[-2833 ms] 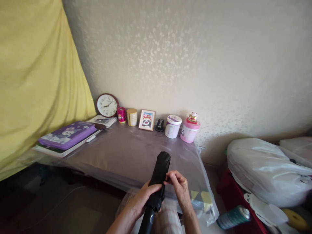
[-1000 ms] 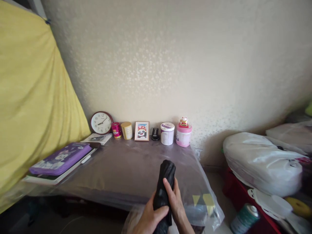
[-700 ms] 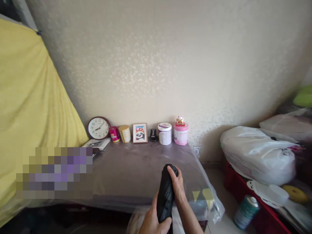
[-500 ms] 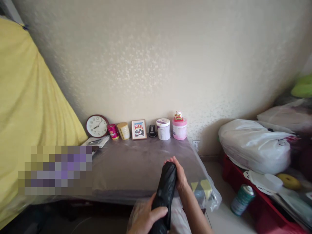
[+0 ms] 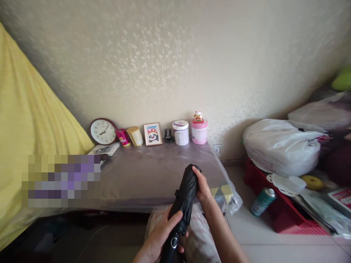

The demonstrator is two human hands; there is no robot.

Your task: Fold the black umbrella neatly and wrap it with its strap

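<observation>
A folded black umbrella (image 5: 184, 195) points up and away from me, over the near edge of a low table (image 5: 142, 179) covered in clear plastic. My left hand (image 5: 161, 230) is wrapped round its lower part, just above the handle with a small metal ring. Near the top end, my right hand (image 5: 203, 186) grips the folded canopy, fingers curled over the tip.
Along the wall stand a round clock (image 5: 103, 131), small tins, a framed panda picture (image 5: 153, 134), a white tub (image 5: 180, 132) and a pink tub (image 5: 199, 130). A yellow curtain (image 5: 30, 120) hangs left. Right: white bags (image 5: 282, 146), a red crate (image 5: 274, 212), a green can (image 5: 260, 201) on the floor.
Earlier my right hand pinched the umbrella's strap at its middle; it has since slid up to the tip. The umbrella now tilts more to the right. The view has swung right and down.
</observation>
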